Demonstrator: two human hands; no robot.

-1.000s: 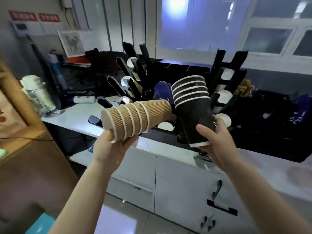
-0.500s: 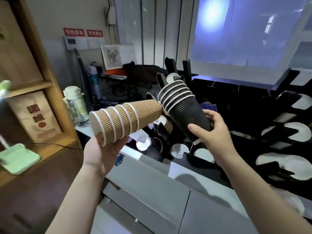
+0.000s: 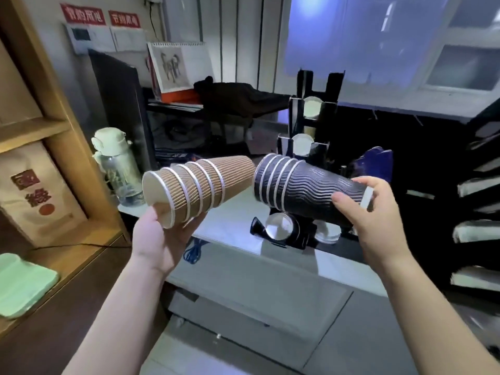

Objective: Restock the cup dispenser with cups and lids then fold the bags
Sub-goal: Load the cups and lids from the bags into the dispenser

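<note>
My left hand (image 3: 159, 239) grips a stack of brown ribbed paper cups (image 3: 200, 186) at its rim end, lying sideways with the base pointing right. My right hand (image 3: 376, 220) holds a stack of black wavy paper cups (image 3: 303, 189) near its base, tilted so the white rims point left, close to the brown stack's base. Behind the black stack stands the black cup dispenser (image 3: 311, 131), with white cup rims showing in its slots. A clear lid (image 3: 278, 228) sits in its lowest holder.
A white counter (image 3: 232, 228) carries the dispenser. More black racks with white lids (image 3: 476, 234) line the right edge. A water bottle (image 3: 119, 169) stands at the left, by a wooden shelf (image 3: 35, 131) with a paper bag (image 3: 38, 193) and a green tray (image 3: 21, 282).
My view has swung left and closer to the counter. The black stack has tipped from upright to nearly sideways. The brown stack stays sideways in my left hand.
</note>
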